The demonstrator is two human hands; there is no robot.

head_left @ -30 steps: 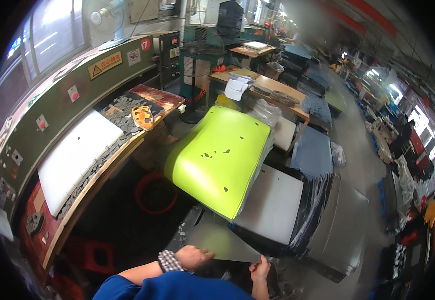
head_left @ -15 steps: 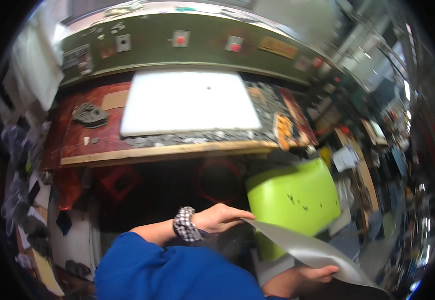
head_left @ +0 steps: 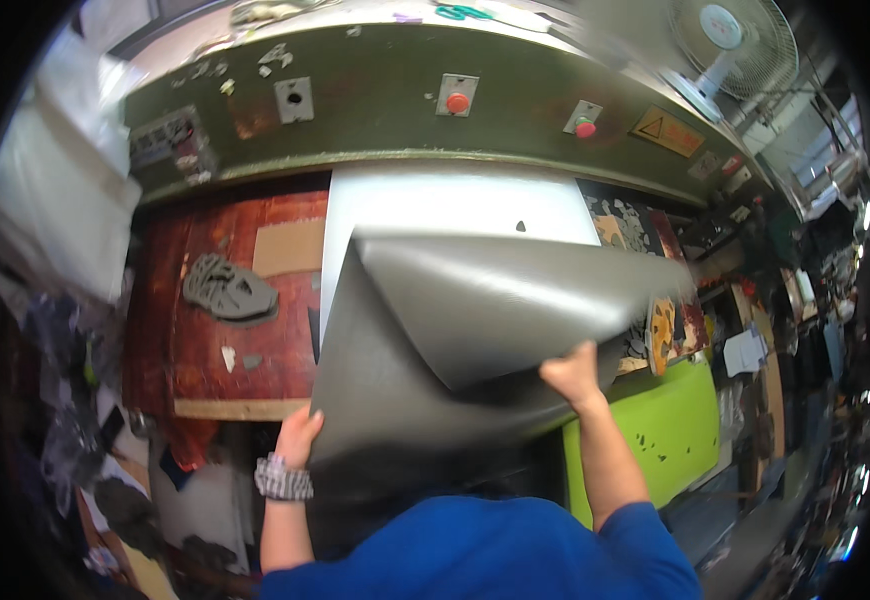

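A large, dark grey, flexible sheet (head_left: 380, 370) is stretched out in front of me, its far part curling over in a shiny fold. My left hand (head_left: 300, 437), with a checked band on the wrist, pinches the sheet's left edge near the table's front. Farther right, my right hand (head_left: 570, 375) is closed on the sheet beside the fold. Part of the sheet overhangs a white board (head_left: 425, 197) on the red-brown table (head_left: 180, 345), hiding the board's near part. One small dark scrap (head_left: 521, 226) lies on the board.
Left of the board sit a stack of grey cut-out pieces (head_left: 230, 290) and a brown card (head_left: 290, 247). Behind rises a green machine panel (head_left: 375, 110) with a red button (head_left: 457, 103). An orange-yellow object (head_left: 661, 335) lies at the table's right; below it stands a lime-green chair (head_left: 670, 425).
The grey sheet has swung from low on the right up over the table and white board. Both hands moved with it, the left one to the left, the right one forward. My view shifted too.
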